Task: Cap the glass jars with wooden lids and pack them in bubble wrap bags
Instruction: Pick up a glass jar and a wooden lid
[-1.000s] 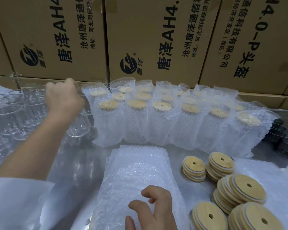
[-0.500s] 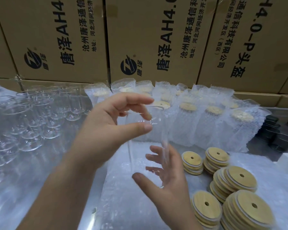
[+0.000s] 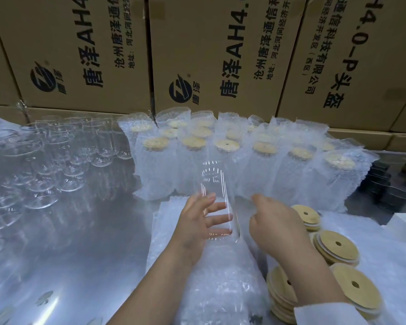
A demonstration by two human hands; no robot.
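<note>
From the head camera, the left hand [image 3: 196, 222] grips an uncapped glass jar [image 3: 215, 184], thumb on the near side, and its fingers [image 3: 220, 218] show through the clear wall. The jar is upright over the stack of flat bubble wrap bags [image 3: 220, 285] at the front of the desk [image 3: 80, 242]. The right hand [image 3: 275, 222] is just beside the jar with its back to the camera. Its fingers curl under, so I cannot tell whether it grips anything or touches the glass. Piles of wooden lids [image 3: 335, 245] lie by its wrist on the right. Behind the jar is a row of packed jars [image 3: 263, 165], lids on, in their bags. Bare empty jars [image 3: 56, 165] crowd the left, in front of the printed cardboard boxes [image 3: 220, 55].
</note>
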